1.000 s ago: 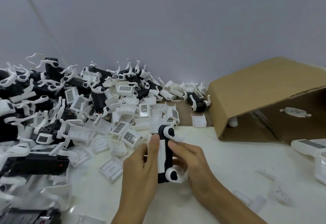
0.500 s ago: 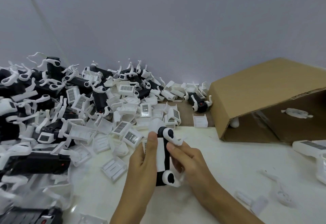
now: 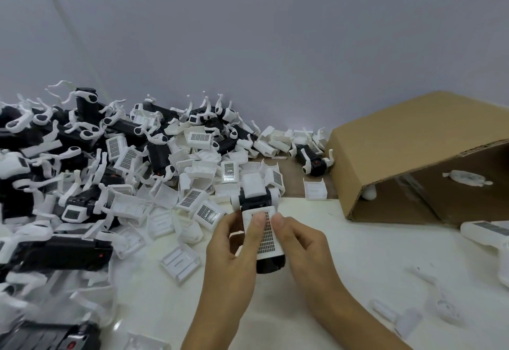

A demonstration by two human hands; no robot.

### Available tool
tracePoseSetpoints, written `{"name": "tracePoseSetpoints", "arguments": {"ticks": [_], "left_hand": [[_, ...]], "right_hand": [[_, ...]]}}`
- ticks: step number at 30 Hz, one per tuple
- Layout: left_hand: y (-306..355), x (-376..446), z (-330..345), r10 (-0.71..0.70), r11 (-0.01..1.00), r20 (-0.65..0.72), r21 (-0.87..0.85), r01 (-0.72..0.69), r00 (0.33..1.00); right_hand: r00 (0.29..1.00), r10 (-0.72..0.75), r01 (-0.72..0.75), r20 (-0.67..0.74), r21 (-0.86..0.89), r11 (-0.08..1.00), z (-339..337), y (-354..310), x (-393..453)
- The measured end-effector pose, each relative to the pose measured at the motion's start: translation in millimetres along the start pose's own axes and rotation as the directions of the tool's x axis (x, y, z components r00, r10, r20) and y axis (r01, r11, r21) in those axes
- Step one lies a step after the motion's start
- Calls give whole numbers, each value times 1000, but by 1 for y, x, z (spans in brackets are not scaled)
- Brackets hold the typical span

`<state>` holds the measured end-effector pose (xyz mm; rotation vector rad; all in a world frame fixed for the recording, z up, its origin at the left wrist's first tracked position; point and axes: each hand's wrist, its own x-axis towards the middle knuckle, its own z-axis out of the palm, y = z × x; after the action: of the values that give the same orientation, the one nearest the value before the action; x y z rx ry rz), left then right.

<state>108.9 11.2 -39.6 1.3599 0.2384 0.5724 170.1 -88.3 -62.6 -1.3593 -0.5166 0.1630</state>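
Note:
I hold a black and white device (image 3: 260, 206) upright above the white table (image 3: 358, 261), just in front of me. A white plate with a dark grid pattern (image 3: 265, 235) faces me on its front. My left hand (image 3: 234, 261) grips its left side, thumb pressed on the plate. My right hand (image 3: 305, 250) grips the right side, its thumb also on the plate. White rounded parts stick out at the device's upper end.
A big heap of black devices and white clips and plates (image 3: 110, 162) fills the left and back of the table. A tipped cardboard box (image 3: 407, 156) lies open at the right. White parts (image 3: 490, 236) sit at the right edge, small pieces (image 3: 399, 314) near front right.
The device has been turned in my hands: its narrow black-and-white side faced me before, now the grid-patterned plate does. Both thumbs have shifted onto that plate.

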Motion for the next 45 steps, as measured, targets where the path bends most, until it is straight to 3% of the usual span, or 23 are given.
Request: {"name": "tracePoseSetpoints", "arguments": {"ticks": [5,8,10,14,18,21,25,30,35,38,42,45], "left_hand": [[-2,2,-3,-61,995,7,-75,61,998],[-2,4,-5,-126,972,54,-193,134,991],[-4,4,-6,-88,988,13,-129,89,996],[-4,3,-7,5,999,-52,-32,-7,999],[-3,3,-9,57,998,-53,-14,-58,997],[-3,0,-7,39,999,26,24,-40,999],[-1,-2,-5,58,998,73,32,-61,996],[0,1,-9,98,994,-7,51,-98,995],[-1,1,-6,54,998,57,-39,-51,997],[0,2,-9,53,998,61,-35,-51,997],[-4,2,-11,15,1000,46,-14,-14,999],[-6,2,-6,-5,1000,45,12,5,999]], "right_hand": [[1000,-17,16,-26,-36,999,1,2,-2],[985,-27,22,-168,-31,999,0,2,0],[957,-75,57,-280,-70,996,-2,3,0],[990,-87,76,-111,-94,993,-1,5,-3],[977,-104,99,-186,-33,995,-1,8,-2],[985,-93,88,-143,-41,995,-2,8,-1],[999,-27,27,-39,-3,1000,-3,9,2],[990,61,-58,123,-28,998,1,6,0],[996,85,-83,-19,82,993,-2,-1,2],[996,88,-88,-11,17,996,-1,-1,1],[998,-29,21,-56,-132,991,0,0,-2],[997,-11,1,-71,-132,991,-2,1,-2]]}}
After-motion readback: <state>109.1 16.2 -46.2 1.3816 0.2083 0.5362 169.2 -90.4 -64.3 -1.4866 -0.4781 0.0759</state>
